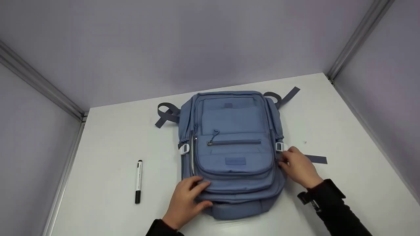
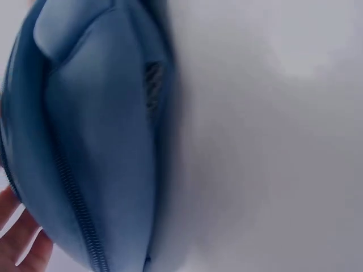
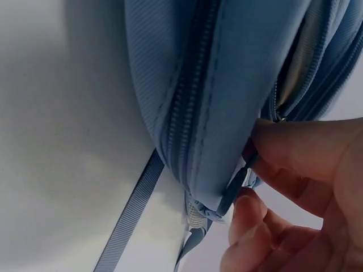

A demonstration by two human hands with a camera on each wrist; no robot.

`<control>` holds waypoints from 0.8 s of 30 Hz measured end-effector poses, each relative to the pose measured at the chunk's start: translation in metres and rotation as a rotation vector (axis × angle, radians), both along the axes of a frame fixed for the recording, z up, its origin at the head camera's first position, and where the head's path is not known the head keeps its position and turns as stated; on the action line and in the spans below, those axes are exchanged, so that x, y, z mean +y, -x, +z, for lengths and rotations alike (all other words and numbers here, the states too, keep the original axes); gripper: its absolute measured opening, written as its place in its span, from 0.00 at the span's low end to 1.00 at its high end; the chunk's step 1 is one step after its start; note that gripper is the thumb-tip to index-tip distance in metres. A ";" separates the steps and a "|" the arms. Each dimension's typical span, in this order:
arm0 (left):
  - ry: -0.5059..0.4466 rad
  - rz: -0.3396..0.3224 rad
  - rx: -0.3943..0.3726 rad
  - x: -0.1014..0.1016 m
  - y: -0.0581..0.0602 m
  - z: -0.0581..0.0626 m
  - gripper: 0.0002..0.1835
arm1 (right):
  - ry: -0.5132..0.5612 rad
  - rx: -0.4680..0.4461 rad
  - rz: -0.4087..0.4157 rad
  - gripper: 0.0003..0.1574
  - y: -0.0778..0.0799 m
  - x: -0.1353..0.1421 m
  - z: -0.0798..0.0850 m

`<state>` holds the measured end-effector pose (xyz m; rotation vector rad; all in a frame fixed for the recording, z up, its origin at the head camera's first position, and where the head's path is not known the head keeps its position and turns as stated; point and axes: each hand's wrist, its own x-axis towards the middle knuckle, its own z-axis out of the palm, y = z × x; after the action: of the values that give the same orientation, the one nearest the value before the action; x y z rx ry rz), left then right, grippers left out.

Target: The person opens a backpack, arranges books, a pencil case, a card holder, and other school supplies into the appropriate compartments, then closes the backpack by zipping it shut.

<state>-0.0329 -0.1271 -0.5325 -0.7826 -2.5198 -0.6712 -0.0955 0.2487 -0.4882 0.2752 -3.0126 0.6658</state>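
Note:
A blue backpack (image 1: 236, 121) lies front side up on the white table, with its top toward the back wall. At its lower left corner my left hand (image 1: 187, 200) holds the edge, fingers over the front and thumb lower down by the base. My right hand (image 1: 298, 165) is at the bag's right side, just below a white buckle (image 1: 279, 147). Between thumb and forefinger it pinches a zipper pull (image 3: 232, 190), partly hidden by the fingers. The zipper slider (image 3: 280, 119) shows above the thumb, where the compartment's edges are parted. The left side zipper also gapes, showing a pale lining (image 1: 192, 157).
A white marker (image 1: 139, 180) with a black cap lies left of the backpack. Loose dark straps (image 1: 168, 113) stick out at both upper corners, and another strap (image 1: 316, 159) lies to the right. Grey panels (image 1: 210, 46) wall the table at the back and sides.

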 end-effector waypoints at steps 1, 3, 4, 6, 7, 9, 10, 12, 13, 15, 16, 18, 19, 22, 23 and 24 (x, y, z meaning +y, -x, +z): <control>0.031 -0.001 0.008 0.000 -0.001 -0.001 0.32 | -0.007 0.009 -0.001 0.06 -0.001 0.000 0.001; 0.089 0.004 0.032 0.002 -0.002 -0.003 0.34 | -0.018 0.019 0.001 0.09 -0.005 -0.001 0.005; 0.113 0.009 0.050 0.003 -0.002 -0.004 0.33 | -0.020 0.020 0.005 0.10 -0.006 -0.002 0.008; 0.141 0.023 0.088 0.006 -0.001 -0.004 0.30 | -0.025 0.017 0.013 0.11 -0.010 -0.003 0.012; 0.150 0.032 0.108 0.007 0.000 -0.004 0.29 | -0.029 0.013 0.017 0.12 -0.013 -0.004 0.013; 0.162 0.049 0.147 0.009 0.001 -0.005 0.26 | -0.039 0.005 0.019 0.13 -0.018 -0.007 0.016; 0.163 0.056 0.163 0.011 0.002 -0.005 0.25 | -0.044 0.002 0.018 0.14 -0.021 -0.008 0.016; 0.157 0.067 0.190 0.013 0.003 -0.005 0.24 | -0.056 -0.011 0.016 0.14 -0.027 -0.012 0.017; 0.154 0.073 0.202 0.014 0.003 -0.006 0.24 | -0.058 -0.028 0.019 0.15 -0.031 -0.014 0.018; 0.144 0.079 0.224 0.016 0.003 -0.006 0.24 | -0.050 -0.076 0.027 0.16 -0.039 -0.020 0.018; 0.140 0.082 0.234 0.017 0.004 -0.006 0.24 | -0.044 -0.104 0.030 0.17 -0.044 -0.024 0.019; 0.133 0.088 0.247 0.018 0.004 -0.007 0.23 | -0.029 -0.147 0.046 0.18 -0.055 -0.032 0.020; 0.131 0.092 0.252 0.019 0.005 -0.006 0.22 | -0.020 -0.161 0.056 0.18 -0.060 -0.036 0.021; 0.122 0.100 0.258 0.021 0.006 -0.005 0.20 | 0.013 -0.153 0.102 0.18 -0.074 -0.050 0.022; 0.120 0.100 0.257 0.022 0.007 -0.004 0.19 | 0.025 -0.138 0.126 0.18 -0.078 -0.055 0.022; 0.117 0.101 0.257 0.022 0.007 -0.004 0.19 | 0.039 -0.123 0.147 0.18 -0.081 -0.060 0.022</control>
<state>-0.0398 -0.1052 -0.5364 -0.7254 -2.3600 -0.3662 -0.0145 0.1888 -0.4664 0.4751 -3.1142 0.7790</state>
